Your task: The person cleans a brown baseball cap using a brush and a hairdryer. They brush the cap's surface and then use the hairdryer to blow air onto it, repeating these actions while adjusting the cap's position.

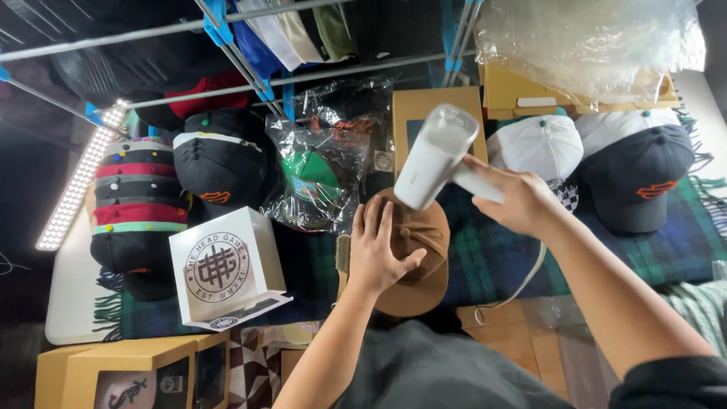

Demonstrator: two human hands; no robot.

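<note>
Head view: left hand spread flat on brown cap, mid-bench on plaid blanket. Right hand wrapped around white steamer. Cap looks soft, light; steady at crown. Steamer rigid; take by handle.

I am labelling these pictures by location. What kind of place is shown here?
Probably a cap shop or market stall: stacked caps, bagged caps and display boxes, while the right hand holds a white steamer over a brown cap.
</note>
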